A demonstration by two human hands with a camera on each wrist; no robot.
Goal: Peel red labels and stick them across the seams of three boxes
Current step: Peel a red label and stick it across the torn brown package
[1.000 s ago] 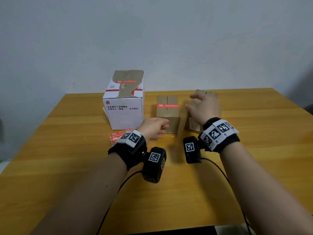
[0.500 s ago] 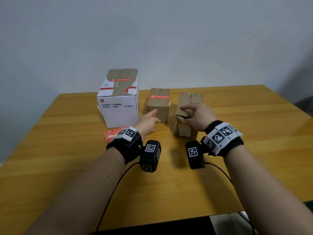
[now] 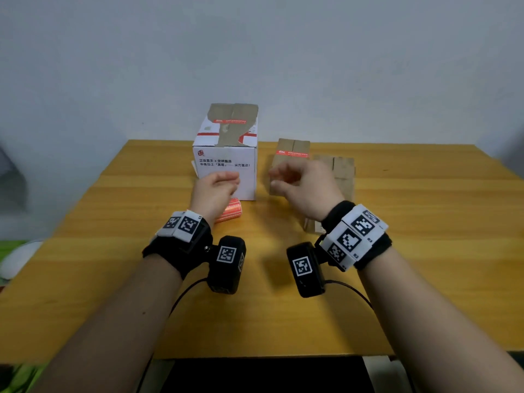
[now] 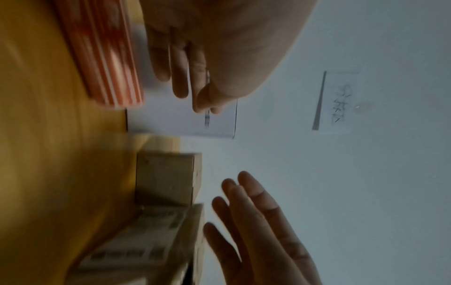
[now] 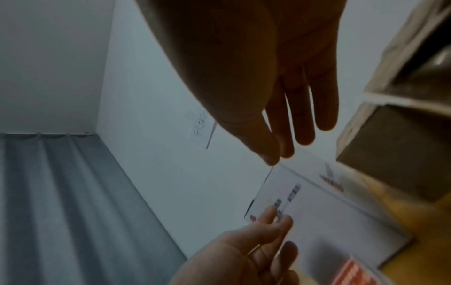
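Observation:
Three boxes stand at the back of the wooden table (image 3: 425, 236). The white box (image 3: 226, 168) has a red label (image 3: 230, 120) on its top. On the middle brown box (image 3: 293, 146) another red label (image 3: 292, 153) lies across the seam. The right brown box (image 3: 344, 171) shows no label; my right hand hides part of it. A stack of red labels (image 3: 231, 212) lies in front of the white box. My left hand (image 3: 226, 184) hovers above that stack, fingers loosely bent, holding nothing. My right hand (image 3: 279, 177) hangs in front of the brown boxes, fingers relaxed and empty.
A sheet of paper with writing (image 4: 339, 102) hangs on the pale wall behind the boxes. A grey curtain (image 5: 61, 202) hangs to the left. A white object (image 3: 17, 259) lies below the table's left edge. The table's near half is bare wood.
My right hand has let go of the right brown box, which now stands on the table. My left hand has drawn back from the middle box toward the label stack.

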